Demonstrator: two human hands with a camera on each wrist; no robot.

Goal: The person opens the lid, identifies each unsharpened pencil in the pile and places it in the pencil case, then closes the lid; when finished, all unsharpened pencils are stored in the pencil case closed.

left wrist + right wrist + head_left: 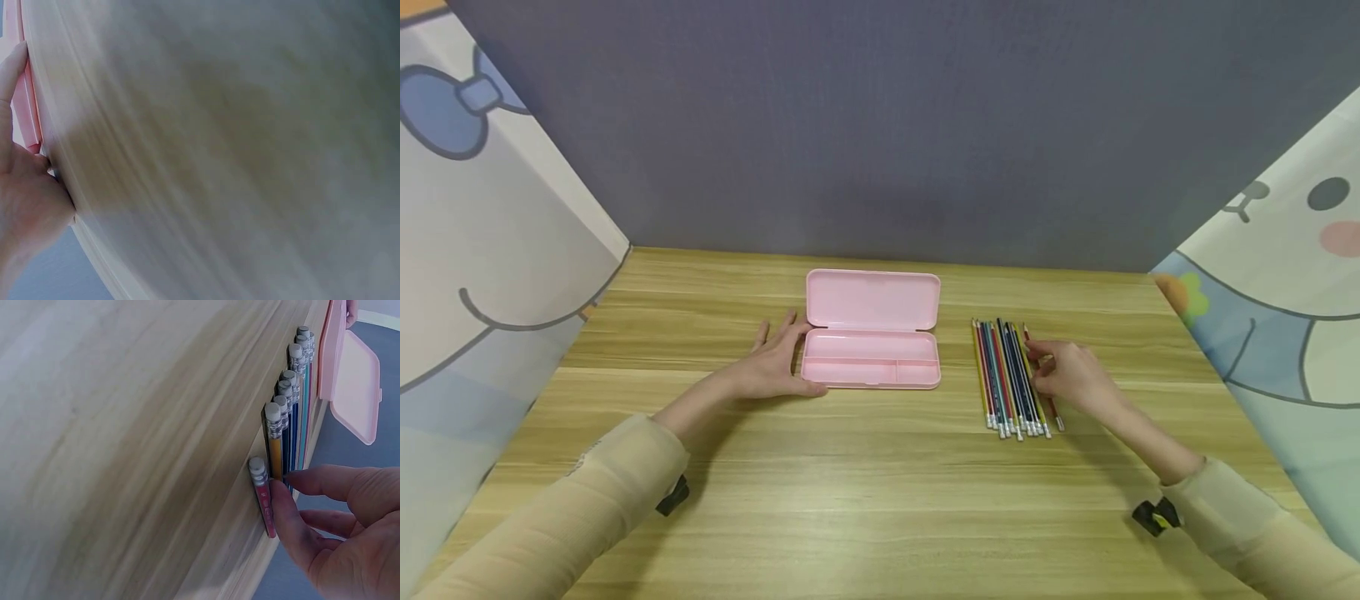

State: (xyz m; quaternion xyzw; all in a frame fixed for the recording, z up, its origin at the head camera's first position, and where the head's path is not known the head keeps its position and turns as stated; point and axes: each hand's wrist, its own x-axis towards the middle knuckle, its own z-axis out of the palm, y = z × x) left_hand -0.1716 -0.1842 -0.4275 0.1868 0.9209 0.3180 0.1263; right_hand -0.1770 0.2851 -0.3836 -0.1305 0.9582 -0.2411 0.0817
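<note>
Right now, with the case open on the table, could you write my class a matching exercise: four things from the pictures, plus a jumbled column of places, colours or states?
Things
1. pencil case
2. left hand
3. row of pencils
4. right hand

Places, colours and states
A. by the rightmost pencil, a red one
B. mixed colours, lying side by side
C. pink and open
D. at the left end of the pencil case

Right pairs: 1-C, 2-D, 3-B, 4-A

Free gap between case point(871, 372) and pencils point(1006, 375)
</note>
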